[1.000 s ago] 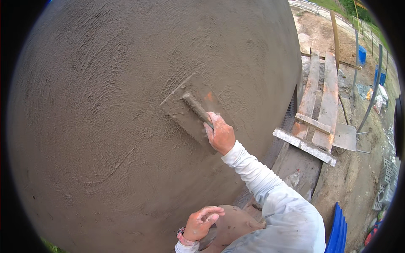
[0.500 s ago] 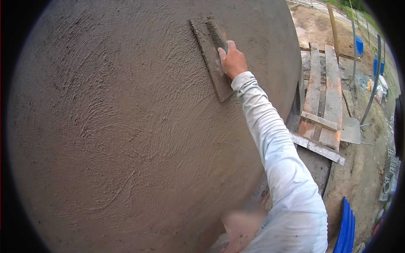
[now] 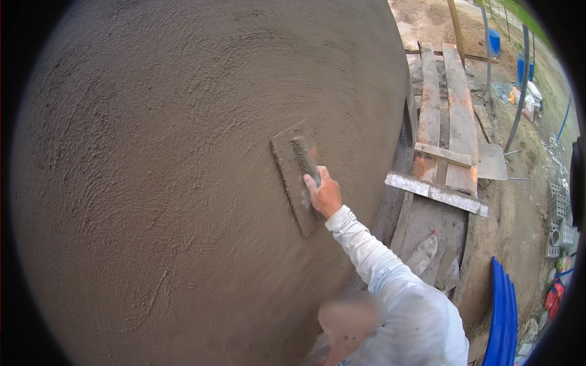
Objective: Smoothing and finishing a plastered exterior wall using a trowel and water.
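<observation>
My right hand (image 3: pixel 325 194), in a pale long sleeve, is closed round the handle of a plastering float (image 3: pixel 285 163). The float's flat rectangular board is smeared with mortar and lies against a broad wet grey-brown mortar surface (image 3: pixel 152 183). Curved tool marks and rough ridges cover much of the left of that surface; round the float and toward its right edge it looks smoother. My left hand is outside the view.
To the right of the surface lie long planks (image 3: pixel 462 116) with a shorter crosspiece (image 3: pixel 442 154) and a white-spattered bar (image 3: pixel 436 194). Farther right are a flat grey blade (image 3: pixel 491 161), a blue ribbed sheet (image 3: pixel 500 317), hollow blocks (image 3: pixel 555 201) and a blue container (image 3: pixel 494 41).
My right hand has brought the float downward across the mortar, and my arm is more bent. The view has shifted, so the planks appear higher and farther left.
</observation>
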A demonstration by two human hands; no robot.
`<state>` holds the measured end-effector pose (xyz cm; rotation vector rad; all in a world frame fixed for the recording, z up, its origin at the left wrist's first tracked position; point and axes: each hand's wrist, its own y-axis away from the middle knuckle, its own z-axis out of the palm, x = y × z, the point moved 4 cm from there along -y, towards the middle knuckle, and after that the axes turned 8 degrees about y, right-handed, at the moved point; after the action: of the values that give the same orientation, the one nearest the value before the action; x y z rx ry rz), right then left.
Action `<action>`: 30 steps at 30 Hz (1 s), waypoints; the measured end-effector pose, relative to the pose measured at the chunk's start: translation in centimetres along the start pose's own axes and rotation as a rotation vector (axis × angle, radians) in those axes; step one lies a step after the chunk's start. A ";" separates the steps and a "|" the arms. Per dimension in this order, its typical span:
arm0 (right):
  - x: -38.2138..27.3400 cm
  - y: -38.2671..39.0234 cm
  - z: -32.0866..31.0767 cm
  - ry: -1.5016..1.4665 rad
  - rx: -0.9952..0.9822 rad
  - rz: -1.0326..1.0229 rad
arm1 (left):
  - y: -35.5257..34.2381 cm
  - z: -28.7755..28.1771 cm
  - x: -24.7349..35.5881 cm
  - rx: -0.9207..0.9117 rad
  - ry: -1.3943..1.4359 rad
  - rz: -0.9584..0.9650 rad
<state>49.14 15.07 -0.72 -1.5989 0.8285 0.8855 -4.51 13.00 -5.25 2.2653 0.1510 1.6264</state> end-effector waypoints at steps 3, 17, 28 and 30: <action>-7.7 0.1 -0.1 0.015 -0.045 -0.289 | 0.0 0.3 1.0 0.002 -0.023 0.003; 3.1 -24.3 -4.3 -0.193 0.156 0.085 | -3.3 0.3 1.9 -0.036 -0.074 -0.015; 9.8 -23.9 -2.3 -0.068 0.405 0.360 | -1.3 -1.9 0.2 0.042 -0.020 -0.037; 5.8 -26.1 -3.7 -0.082 0.432 0.227 | -0.6 -2.6 -0.9 0.072 -0.010 -0.060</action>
<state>75.03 15.72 6.86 -1.1016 1.0755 0.8542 -7.21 13.87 -5.52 2.2981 0.2769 1.6036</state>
